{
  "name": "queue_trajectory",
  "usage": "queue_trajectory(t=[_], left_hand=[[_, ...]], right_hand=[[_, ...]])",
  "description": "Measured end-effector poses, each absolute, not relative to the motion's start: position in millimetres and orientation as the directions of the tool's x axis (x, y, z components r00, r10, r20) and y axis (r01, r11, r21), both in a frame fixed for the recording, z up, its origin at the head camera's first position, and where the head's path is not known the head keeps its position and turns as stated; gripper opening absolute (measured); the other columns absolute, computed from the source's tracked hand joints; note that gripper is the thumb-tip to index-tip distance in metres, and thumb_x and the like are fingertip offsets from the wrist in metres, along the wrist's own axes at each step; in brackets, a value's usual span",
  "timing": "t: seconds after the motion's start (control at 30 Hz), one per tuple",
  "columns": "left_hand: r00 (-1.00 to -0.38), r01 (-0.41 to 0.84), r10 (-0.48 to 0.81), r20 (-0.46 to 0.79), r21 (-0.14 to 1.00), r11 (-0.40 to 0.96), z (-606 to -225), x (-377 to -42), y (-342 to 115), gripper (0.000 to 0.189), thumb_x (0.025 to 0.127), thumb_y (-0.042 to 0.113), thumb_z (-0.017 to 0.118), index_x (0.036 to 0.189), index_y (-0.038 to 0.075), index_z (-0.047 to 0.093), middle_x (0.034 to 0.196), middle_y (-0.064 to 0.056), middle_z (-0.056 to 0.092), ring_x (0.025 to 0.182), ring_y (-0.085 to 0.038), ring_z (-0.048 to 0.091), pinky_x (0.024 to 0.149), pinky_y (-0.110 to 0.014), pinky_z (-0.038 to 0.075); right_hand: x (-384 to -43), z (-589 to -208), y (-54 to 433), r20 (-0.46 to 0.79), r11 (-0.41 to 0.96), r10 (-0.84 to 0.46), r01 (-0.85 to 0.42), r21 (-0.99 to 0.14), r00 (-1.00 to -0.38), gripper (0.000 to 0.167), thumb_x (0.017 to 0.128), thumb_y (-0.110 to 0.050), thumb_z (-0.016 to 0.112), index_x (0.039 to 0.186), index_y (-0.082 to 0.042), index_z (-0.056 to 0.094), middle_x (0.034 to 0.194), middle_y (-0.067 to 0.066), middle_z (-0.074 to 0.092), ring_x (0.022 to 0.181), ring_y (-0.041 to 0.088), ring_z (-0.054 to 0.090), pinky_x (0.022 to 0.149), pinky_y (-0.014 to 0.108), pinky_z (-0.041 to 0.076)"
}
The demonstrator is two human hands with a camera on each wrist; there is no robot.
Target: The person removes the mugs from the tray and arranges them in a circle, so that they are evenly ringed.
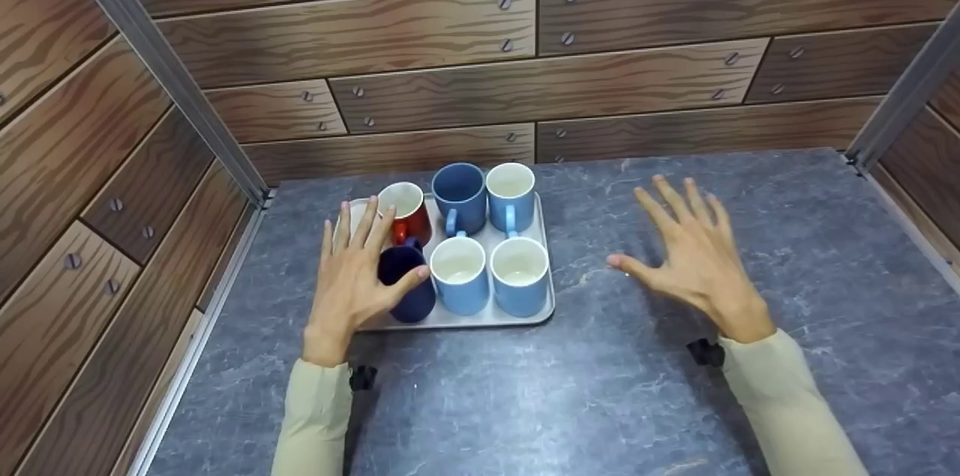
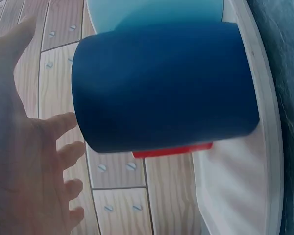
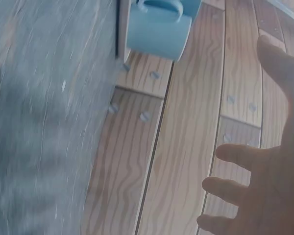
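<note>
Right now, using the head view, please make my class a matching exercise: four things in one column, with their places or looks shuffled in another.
Things
1. Red mug
2. Navy mug
3. Tray
4. Tabletop

Places or looks
A. Pale, with rounded corners
B. Front row, left end
C. Grey and marbled
D. Back row, left end

Pairs: 1-D, 2-B, 3-A, 4-C

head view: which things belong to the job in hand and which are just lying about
Likely the job: left hand; right hand; tray; navy mug; red mug; mid-blue mug; back-right light blue mug; front-middle light blue mug; front-right light blue mug

Likely just surroundings: tabletop; wood-patterned wall; metal frame post
</note>
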State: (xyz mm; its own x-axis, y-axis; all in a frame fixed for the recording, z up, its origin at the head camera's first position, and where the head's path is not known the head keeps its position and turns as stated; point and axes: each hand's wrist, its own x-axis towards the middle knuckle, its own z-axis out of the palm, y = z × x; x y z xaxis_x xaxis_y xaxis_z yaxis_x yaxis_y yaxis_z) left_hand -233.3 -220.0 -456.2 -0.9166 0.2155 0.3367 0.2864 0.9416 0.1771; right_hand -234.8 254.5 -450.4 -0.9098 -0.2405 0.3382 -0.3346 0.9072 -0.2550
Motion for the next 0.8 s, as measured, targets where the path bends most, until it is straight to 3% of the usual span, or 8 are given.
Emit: queue_trajectory(t=[0.5, 0.8], left_hand=[[-0.921, 0.281, 0.175, 0.349, 0.280, 0.918, -486, -220, -270, 0.104, 0.090, 0.073, 0.067, 0.171, 0.021, 0.029, 0.179, -0.007, 0.021, 0.164, -0.048, 0.010, 0.132, -0.068, 0.007], [-0.961, 0.225, 0.148, 0.232, 0.357, 0.907, -504, -222, -295, 0.112, 0.088, 0.071, 0.073, 0.172, 0.016, 0.023, 0.179, -0.013, 0.021, 0.165, -0.046, 0.004, 0.133, -0.064, 0.004]], right_hand=[[-233, -462, 186, 0.265, 0.751, -0.385, -0.467, -0.467, -0.884, 0.114, 0.082, -0.077, 0.077, 0.168, -0.016, 0.034, 0.175, 0.013, 0.031, 0.162, 0.041, 0.028, 0.129, 0.070, 0.017], [-231, -466, 158, 0.266, 0.701, -0.414, -0.491, -0.518, -0.871, 0.116, 0.080, -0.077, 0.078, 0.167, -0.011, 0.036, 0.172, 0.014, 0.038, 0.158, 0.041, 0.036, 0.128, 0.067, 0.026]])
